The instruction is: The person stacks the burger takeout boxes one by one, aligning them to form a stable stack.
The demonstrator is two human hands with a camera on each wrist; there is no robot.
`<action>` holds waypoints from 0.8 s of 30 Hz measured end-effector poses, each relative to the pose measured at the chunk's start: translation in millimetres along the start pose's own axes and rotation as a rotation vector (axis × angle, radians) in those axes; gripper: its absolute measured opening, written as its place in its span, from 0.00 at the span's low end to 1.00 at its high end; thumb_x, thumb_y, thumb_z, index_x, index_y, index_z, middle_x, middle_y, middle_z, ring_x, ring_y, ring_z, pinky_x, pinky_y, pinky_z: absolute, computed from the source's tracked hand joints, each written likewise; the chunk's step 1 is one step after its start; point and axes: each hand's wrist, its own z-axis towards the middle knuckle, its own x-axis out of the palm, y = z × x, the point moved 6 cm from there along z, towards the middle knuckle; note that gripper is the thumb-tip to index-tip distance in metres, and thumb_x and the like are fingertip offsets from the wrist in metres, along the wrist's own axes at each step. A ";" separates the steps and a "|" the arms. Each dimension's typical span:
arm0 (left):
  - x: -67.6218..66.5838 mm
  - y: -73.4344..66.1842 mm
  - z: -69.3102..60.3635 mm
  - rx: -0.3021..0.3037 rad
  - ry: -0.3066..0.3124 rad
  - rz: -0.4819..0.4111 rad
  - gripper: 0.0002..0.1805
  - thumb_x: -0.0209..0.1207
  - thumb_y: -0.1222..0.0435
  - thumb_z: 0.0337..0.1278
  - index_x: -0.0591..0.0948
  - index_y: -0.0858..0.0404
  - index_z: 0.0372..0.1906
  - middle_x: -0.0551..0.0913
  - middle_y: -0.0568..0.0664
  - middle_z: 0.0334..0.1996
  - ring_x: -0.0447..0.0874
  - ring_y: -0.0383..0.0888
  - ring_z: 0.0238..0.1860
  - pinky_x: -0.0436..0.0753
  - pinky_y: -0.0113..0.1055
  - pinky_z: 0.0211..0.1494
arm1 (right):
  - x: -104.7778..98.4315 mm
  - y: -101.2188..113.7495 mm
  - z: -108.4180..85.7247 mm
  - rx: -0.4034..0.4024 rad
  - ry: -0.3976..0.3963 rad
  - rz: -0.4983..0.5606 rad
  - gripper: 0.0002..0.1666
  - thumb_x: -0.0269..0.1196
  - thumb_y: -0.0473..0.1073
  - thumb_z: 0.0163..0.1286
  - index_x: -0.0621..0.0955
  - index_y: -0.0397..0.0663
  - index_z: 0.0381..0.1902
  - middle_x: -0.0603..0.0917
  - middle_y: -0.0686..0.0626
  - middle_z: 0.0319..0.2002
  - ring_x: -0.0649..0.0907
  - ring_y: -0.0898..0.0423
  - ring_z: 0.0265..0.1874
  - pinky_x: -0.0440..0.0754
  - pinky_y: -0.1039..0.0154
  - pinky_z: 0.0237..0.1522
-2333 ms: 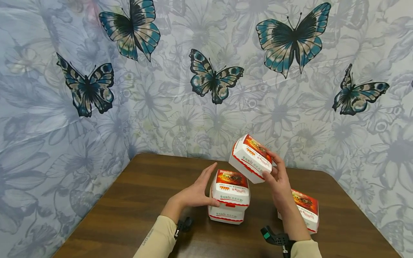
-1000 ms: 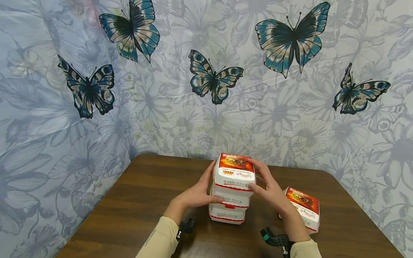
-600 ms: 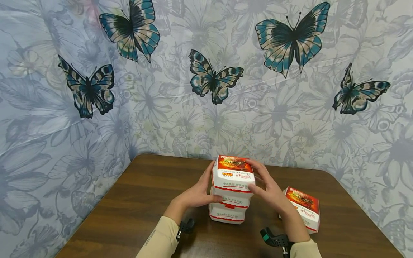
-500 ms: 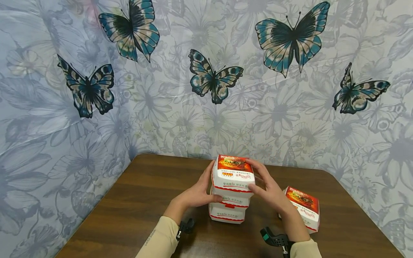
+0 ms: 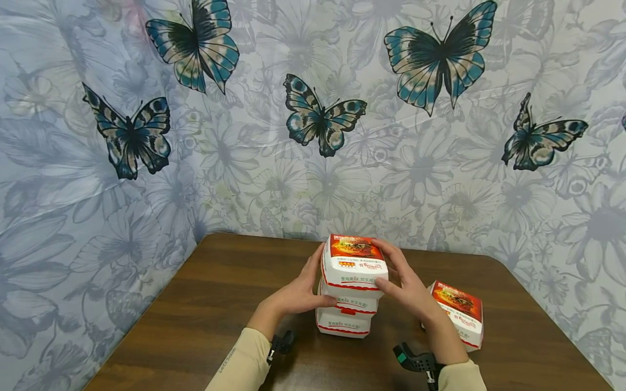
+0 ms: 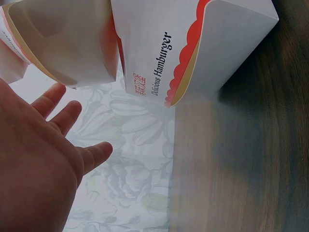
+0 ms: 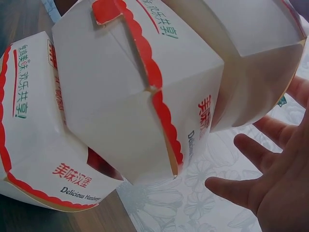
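Observation:
Three white-and-red cardboard hamburger boxes form a stack. The top box (image 5: 354,266) has a burger picture on its lid and sits slightly askew over the middle box (image 5: 357,303), which shows a red tab. Beneath them stands the bottom box (image 5: 344,325). My right hand (image 5: 408,282) holds the top box at its right side, thumb on the front corner, index finger at the back edge. My left hand (image 5: 293,293) rests along the stack's left side, thumb across the middle box's front. In the left wrist view, several left fingers (image 6: 96,155) are straight and spread, apart from the boxes.
Another burger box (image 5: 462,312) lies to the right, partly behind my right forearm. Everything stands on a dark wooden table (image 5: 195,326). A butterfly-printed cloth (image 5: 274,179) hangs behind the table's far edge.
My right hand has lowered the tilted top box onto the stack, then shifted it slightly left. My left hand has stayed nearly in place beside the stack.

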 end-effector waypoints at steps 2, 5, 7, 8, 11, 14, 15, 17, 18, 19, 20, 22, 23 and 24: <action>-0.1 0.0 -0.5 -0.007 -0.001 0.003 0.67 0.72 0.49 0.47 0.31 0.31 0.77 0.39 0.46 0.80 0.38 0.49 0.81 0.58 0.62 0.75 | 0.0 -0.1 0.2 0.006 -0.003 0.002 0.44 0.60 0.38 0.69 0.57 0.62 0.79 0.55 0.49 0.77 0.58 0.66 0.72 0.68 0.29 0.59; -0.3 -0.2 -1.3 -0.016 0.000 0.007 0.67 0.72 0.48 0.46 0.30 0.26 0.75 0.38 0.45 0.81 0.37 0.50 0.81 0.58 0.63 0.75 | 0.6 -0.2 0.4 0.004 -0.006 0.005 0.45 0.61 0.38 0.68 0.56 0.62 0.79 0.55 0.50 0.77 0.58 0.65 0.72 0.68 0.29 0.59; -0.4 -0.6 -1.4 -0.016 0.000 0.006 0.67 0.72 0.48 0.46 0.30 0.26 0.75 0.38 0.45 0.81 0.37 0.49 0.81 0.58 0.62 0.75 | 0.8 -0.2 0.4 0.004 -0.008 0.006 0.46 0.61 0.38 0.68 0.56 0.62 0.79 0.55 0.50 0.77 0.58 0.65 0.72 0.68 0.29 0.59; -0.4 -0.7 -1.5 -0.016 0.000 0.004 0.67 0.72 0.48 0.46 0.30 0.27 0.75 0.38 0.45 0.81 0.37 0.49 0.81 0.58 0.62 0.76 | 0.9 -0.2 0.4 0.003 -0.009 0.006 0.46 0.61 0.38 0.68 0.56 0.62 0.79 0.55 0.50 0.77 0.58 0.65 0.73 0.68 0.29 0.59; -0.3 -1.1 -1.3 -0.013 0.001 0.000 0.67 0.72 0.49 0.46 0.30 0.27 0.76 0.38 0.45 0.80 0.37 0.49 0.81 0.57 0.62 0.76 | 0.8 -0.4 0.0 0.005 -0.015 0.009 0.46 0.61 0.38 0.68 0.55 0.63 0.79 0.55 0.50 0.77 0.58 0.66 0.73 0.68 0.30 0.60; -0.1 -1.4 -1.1 -0.014 0.004 0.000 0.68 0.72 0.50 0.46 0.29 0.28 0.76 0.38 0.45 0.80 0.38 0.49 0.81 0.57 0.61 0.76 | 0.6 -0.7 -0.3 0.006 -0.018 0.013 0.46 0.61 0.38 0.68 0.55 0.63 0.79 0.55 0.49 0.77 0.58 0.67 0.73 0.67 0.29 0.60; 0.0 -1.5 -1.1 -0.014 0.006 0.001 0.68 0.72 0.50 0.46 0.29 0.27 0.75 0.38 0.45 0.80 0.38 0.49 0.81 0.57 0.61 0.76 | 0.5 -0.7 -0.4 0.006 -0.019 0.013 0.46 0.61 0.38 0.67 0.55 0.63 0.79 0.55 0.49 0.77 0.58 0.67 0.73 0.67 0.29 0.60; -0.3 -2.0 -1.1 -0.014 0.008 -0.003 0.68 0.72 0.50 0.47 0.29 0.27 0.75 0.38 0.45 0.80 0.37 0.49 0.81 0.57 0.61 0.76 | 0.3 -0.7 -0.3 0.005 -0.019 0.013 0.47 0.61 0.38 0.67 0.55 0.64 0.79 0.55 0.49 0.77 0.58 0.68 0.73 0.67 0.29 0.61; -0.5 -2.3 -1.1 -0.013 0.009 -0.004 0.68 0.72 0.50 0.47 0.29 0.27 0.75 0.38 0.44 0.80 0.38 0.49 0.81 0.57 0.61 0.76 | 0.2 -0.6 -0.1 0.002 -0.019 0.013 0.47 0.61 0.38 0.67 0.55 0.63 0.79 0.55 0.49 0.77 0.58 0.68 0.73 0.67 0.29 0.61; -0.7 -2.9 -1.2 -0.007 0.009 -0.004 0.68 0.72 0.50 0.47 0.29 0.27 0.75 0.37 0.45 0.80 0.38 0.49 0.81 0.57 0.61 0.76 | 0.1 -0.4 0.0 -0.001 -0.018 0.013 0.47 0.61 0.38 0.67 0.55 0.63 0.79 0.55 0.49 0.77 0.58 0.68 0.73 0.66 0.29 0.61; -1.0 -3.1 -1.3 -0.004 0.008 -0.006 0.68 0.72 0.50 0.47 0.29 0.27 0.75 0.37 0.45 0.80 0.38 0.49 0.81 0.57 0.61 0.76 | 0.0 -0.2 0.3 -0.004 -0.018 0.016 0.47 0.61 0.37 0.67 0.55 0.62 0.79 0.56 0.49 0.77 0.59 0.68 0.72 0.66 0.29 0.61; -1.8 -3.5 -1.4 0.001 0.006 -0.011 0.68 0.73 0.50 0.46 0.29 0.27 0.75 0.37 0.45 0.81 0.38 0.49 0.81 0.57 0.62 0.76 | -0.4 0.3 0.7 -0.014 -0.019 0.026 0.47 0.61 0.36 0.67 0.55 0.60 0.79 0.56 0.49 0.77 0.59 0.68 0.73 0.64 0.28 0.62; -2.1 -3.5 -1.5 0.004 0.005 -0.014 0.69 0.73 0.50 0.46 0.29 0.27 0.75 0.37 0.45 0.80 0.38 0.49 0.81 0.57 0.62 0.76 | -0.7 0.3 0.8 -0.015 -0.021 0.028 0.47 0.61 0.36 0.67 0.55 0.59 0.79 0.56 0.49 0.77 0.59 0.67 0.73 0.63 0.27 0.62; -2.3 -3.4 -1.6 0.005 0.005 -0.014 0.69 0.73 0.49 0.46 0.29 0.27 0.75 0.37 0.45 0.81 0.38 0.50 0.81 0.56 0.62 0.76 | -1.0 0.4 0.8 -0.017 -0.021 0.032 0.46 0.61 0.36 0.67 0.55 0.58 0.79 0.57 0.49 0.77 0.60 0.65 0.73 0.62 0.26 0.63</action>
